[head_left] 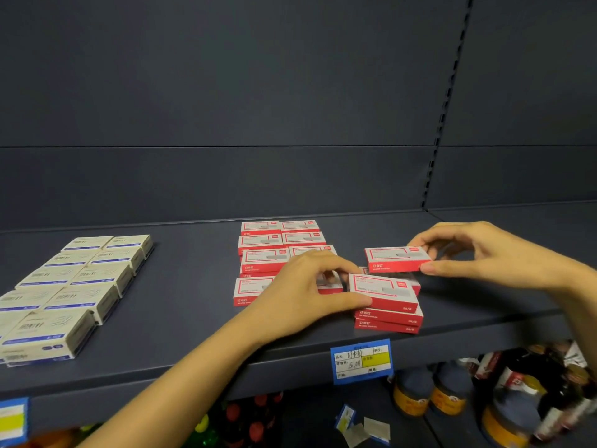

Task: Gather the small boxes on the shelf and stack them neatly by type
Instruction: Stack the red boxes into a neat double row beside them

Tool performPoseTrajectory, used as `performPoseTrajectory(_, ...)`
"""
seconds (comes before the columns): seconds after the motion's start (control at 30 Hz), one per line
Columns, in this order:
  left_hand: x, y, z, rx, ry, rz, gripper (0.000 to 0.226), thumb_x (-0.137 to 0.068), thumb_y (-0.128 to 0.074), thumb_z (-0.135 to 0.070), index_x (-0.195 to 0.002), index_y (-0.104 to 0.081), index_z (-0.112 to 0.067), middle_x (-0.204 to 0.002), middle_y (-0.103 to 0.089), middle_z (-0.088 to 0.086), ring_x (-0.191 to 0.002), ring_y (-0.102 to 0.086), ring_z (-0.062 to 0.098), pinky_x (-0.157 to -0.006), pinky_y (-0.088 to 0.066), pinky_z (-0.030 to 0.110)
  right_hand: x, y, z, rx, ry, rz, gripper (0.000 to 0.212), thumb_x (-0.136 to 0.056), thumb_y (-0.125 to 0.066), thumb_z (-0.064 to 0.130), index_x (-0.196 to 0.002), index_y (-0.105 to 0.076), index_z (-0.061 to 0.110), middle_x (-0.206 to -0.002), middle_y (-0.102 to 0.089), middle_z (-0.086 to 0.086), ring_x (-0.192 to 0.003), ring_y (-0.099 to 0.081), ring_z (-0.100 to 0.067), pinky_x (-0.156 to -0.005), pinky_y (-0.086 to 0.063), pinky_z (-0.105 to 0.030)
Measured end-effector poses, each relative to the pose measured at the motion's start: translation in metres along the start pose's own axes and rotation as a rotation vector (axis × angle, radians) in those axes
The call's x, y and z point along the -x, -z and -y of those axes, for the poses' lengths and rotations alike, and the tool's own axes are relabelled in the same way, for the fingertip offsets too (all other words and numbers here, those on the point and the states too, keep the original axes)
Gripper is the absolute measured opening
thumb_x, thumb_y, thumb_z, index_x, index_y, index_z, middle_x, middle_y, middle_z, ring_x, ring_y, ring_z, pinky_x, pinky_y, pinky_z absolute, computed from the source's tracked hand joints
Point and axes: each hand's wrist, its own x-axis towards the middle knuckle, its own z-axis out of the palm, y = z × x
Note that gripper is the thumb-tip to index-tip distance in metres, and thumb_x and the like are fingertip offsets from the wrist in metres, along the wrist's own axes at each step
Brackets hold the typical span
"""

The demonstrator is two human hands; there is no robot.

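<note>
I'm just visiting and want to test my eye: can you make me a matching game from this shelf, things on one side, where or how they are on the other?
Things:
1. white boxes
2. right hand
3. left hand
4. price tag

Places or states:
A. on the shelf's front edge
B. holding one red box in the air
C. resting on a stack of red boxes
D. in rows at the shelf's left

Pairs: 1-D, 2-B, 3-C, 4-A

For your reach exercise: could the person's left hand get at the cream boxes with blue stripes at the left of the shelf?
Probably yes. The left hand grips a red box atop the front stack, so it must let go first. The dark shelf between it and the cream boxes lies bare.
</note>
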Motion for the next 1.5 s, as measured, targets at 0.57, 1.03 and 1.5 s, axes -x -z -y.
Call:
performPoseTrajectory(0.57, 0.061, 0.077, 0.045, -0.118, 0.207, -0.243, 0.035, -0.066, -0.071, -0.039, -0.099, -0.070, -0.026, -0.090, -0.068, -0.009, -0.088, -0.057, 0.011, -0.088, -0.046, 0.033, -0.039, -0.032, 0.030, 0.054, 0.060, -0.009, 0.043, -0.068, -0.060, 0.048, -0.108, -0.060, 0.032, -0.102, -0.063, 0.016, -0.095, -0.060, 0.000, -0.078, -0.052, -0.022)
performPoseTrajectory(1.03, 0.062, 0.068, 0.059, -0.255, 0.219, -0.342, 0.032, -0.064, -0.078, -0.039, -0.094, -0.071, -0.031, -0.093, -0.066, -0.017, -0.087, -0.057, 0.003, -0.071, -0.036, 0.005, -0.061, -0.057, 0.039, 0.256, 0.068, 0.057, 0.040, -0.080, -0.065, 0.044, -0.118, -0.053, 0.036, -0.101, -0.057, 0.025, -0.087, -0.056, 0.002, -0.066, -0.041, -0.014)
performPoseTrajectory(1.5, 0.058, 0.067, 0.051, -0.190, 0.157, -0.422, 0.020, -0.071, -0.073, -0.035, -0.089, -0.068, -0.028, -0.090, -0.065, -0.017, -0.083, -0.056, 0.004, -0.071, -0.038, 0.006, -0.030, -0.014, 0.019, 0.122, 0.039, -0.011, 0.029, -0.067, -0.065, 0.049, -0.094, -0.067, 0.038, -0.096, -0.070, 0.020, -0.091, -0.062, 0.003, -0.079, -0.054, -0.031)
